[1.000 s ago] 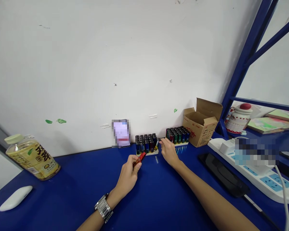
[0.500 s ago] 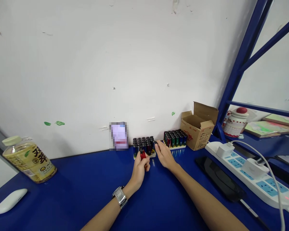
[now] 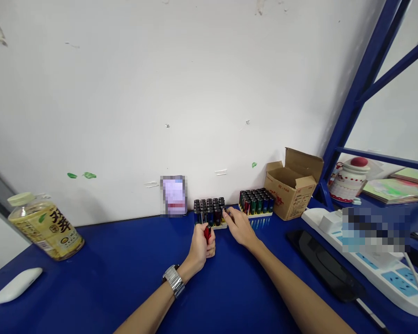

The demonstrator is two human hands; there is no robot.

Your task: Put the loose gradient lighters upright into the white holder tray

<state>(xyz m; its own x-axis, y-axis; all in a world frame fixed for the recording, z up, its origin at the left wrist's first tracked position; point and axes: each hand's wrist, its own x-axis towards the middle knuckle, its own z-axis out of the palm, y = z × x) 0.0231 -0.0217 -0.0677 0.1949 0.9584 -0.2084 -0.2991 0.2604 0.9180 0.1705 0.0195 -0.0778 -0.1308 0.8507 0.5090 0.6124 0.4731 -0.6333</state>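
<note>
My left hand (image 3: 202, 243), with a metal watch on the wrist, is closed round a red lighter (image 3: 207, 232) and holds it upright at the front edge of a tray of lighters (image 3: 209, 211) by the wall. My right hand (image 3: 238, 227) rests at that tray's right front corner, fingers curled against it. What its fingertips pinch, if anything, is hidden. A second tray of lighters (image 3: 257, 202) stands just to the right.
An open cardboard box (image 3: 292, 185) sits right of the trays. A dark phone (image 3: 325, 264) and a white power strip (image 3: 376, 273) lie on the blue table at right. A tea bottle (image 3: 45, 227) and white mouse (image 3: 16, 285) are at left.
My left hand has carried the red lighter forward and to the right, turning it upright at the tray's front. My right hand has stayed at the tray's corner.
</note>
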